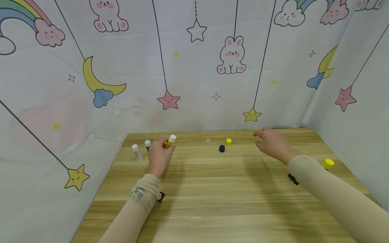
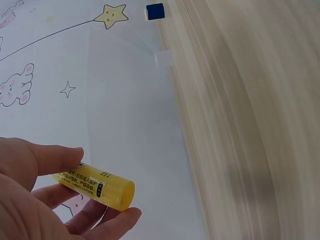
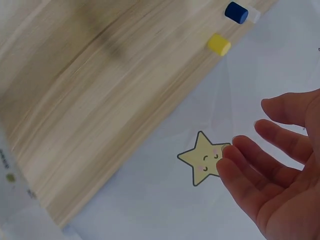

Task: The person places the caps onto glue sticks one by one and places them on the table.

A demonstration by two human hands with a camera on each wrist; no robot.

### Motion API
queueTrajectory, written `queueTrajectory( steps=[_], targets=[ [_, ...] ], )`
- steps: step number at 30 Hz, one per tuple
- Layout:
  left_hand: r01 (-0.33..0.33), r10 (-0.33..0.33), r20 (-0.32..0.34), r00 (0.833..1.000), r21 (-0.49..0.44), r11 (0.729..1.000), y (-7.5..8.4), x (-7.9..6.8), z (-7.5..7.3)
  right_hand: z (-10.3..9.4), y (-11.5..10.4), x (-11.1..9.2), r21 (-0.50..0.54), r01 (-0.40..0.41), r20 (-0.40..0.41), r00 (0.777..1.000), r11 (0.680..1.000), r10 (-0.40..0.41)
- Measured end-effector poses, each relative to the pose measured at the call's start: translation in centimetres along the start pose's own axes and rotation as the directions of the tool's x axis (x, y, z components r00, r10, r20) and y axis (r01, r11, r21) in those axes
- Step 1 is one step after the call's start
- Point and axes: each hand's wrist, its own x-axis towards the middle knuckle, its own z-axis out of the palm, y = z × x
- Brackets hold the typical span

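My left hand [image 1: 158, 158] pinches a yellow glue stick [image 2: 102, 187] between thumb and fingers, holding it tilted above the table's far left part. Its white end [image 1: 172, 138] points up in the head view. Near that hand stand a white glue stick [image 1: 137, 152] and a dark one with a white top [image 1: 147, 143], the latter partly hidden by the hand. Over the right side of the table, my right hand [image 1: 275, 144] hovers with loosely bent fingers [image 3: 245, 187] and holds nothing. To its left lie a yellow cap [image 1: 229, 141], a navy cap [image 1: 222, 148] and a clear cap [image 1: 208, 141].
A yellow-topped object [image 1: 328, 164] sits at the table's right, mostly hidden by the right sleeve. The wood-grain table [image 1: 212, 202] ends at a white printed curtain [image 1: 200, 114], which also runs along both sides. Black devices show at both wrists.
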Motion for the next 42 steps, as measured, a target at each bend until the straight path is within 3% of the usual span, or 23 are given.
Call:
queueTrajectory(
  steps=[9,18,24,31,42],
  targets=[
    [-0.042,0.042,0.000,0.999,-0.012,0.999,1.1,-0.3,-0.1,1.8,-0.7,2.5,0.038,-0.036,0.073,0.997,0.999,0.033],
    [-0.073,0.073,0.014,0.997,-0.012,0.997,2.3,-1.1,0.4,4.3,-0.9,4.8,0.059,0.001,0.113,0.994,0.998,-0.007],
    [-0.116,0.116,-0.012,0.993,-0.034,0.993,2.8,-1.3,0.7,5.5,-0.9,6.2,0.078,0.022,0.122,0.992,0.997,-0.032],
    [-0.155,0.155,0.000,0.988,-0.043,0.987,3.3,-1.5,1.5,6.5,-1.6,7.8,0.130,-0.052,0.162,0.986,0.990,0.031],
    [-0.192,0.191,-0.020,0.981,-0.032,0.981,3.4,-2.0,1.9,8.6,-2.5,9.5,0.161,-0.022,0.153,0.988,0.987,-0.003]
  ],
)
